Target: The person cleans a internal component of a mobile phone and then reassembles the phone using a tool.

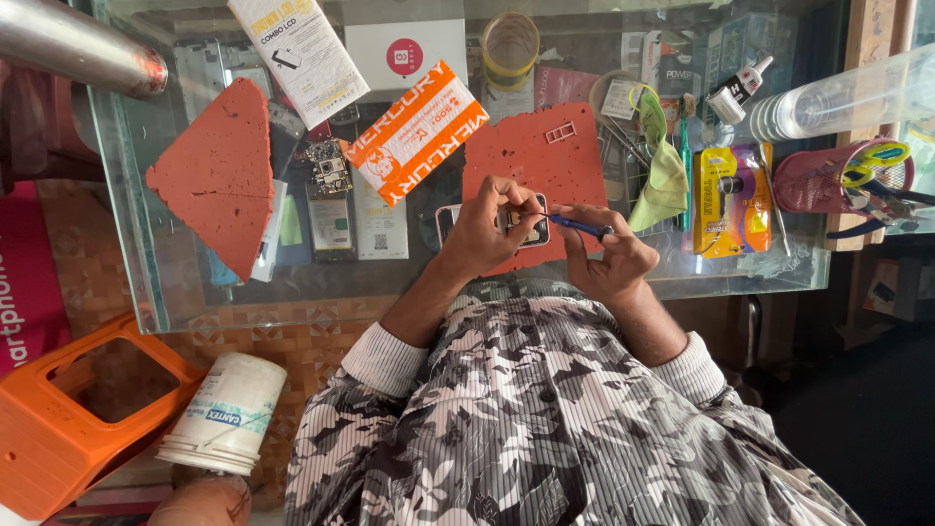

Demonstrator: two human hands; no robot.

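Note:
A small opened phone (pixel 526 226) lies on a red foam mat (pixel 534 156) on the glass table. My left hand (pixel 487 229) rests on the phone, fingers pinching its edge to steady it. My right hand (pixel 609 255) grips a thin blue-handled screwdriver (pixel 581 227), its tip touching the phone near my left fingers. A small metal tray piece (pixel 560 131) lies on the mat further back.
A triangular red mat (pixel 222 170), circuit board (pixel 329 175), orange and white boxes (pixel 417 131), green cloth (pixel 664 180), yellow blister pack (pixel 730 200), glue bottle (pixel 738 90) and pink scissors holder (pixel 845 180) crowd the glass top (pixel 146 282). An orange stool (pixel 68 419) and white container (pixel 229 414) stand on the floor, left.

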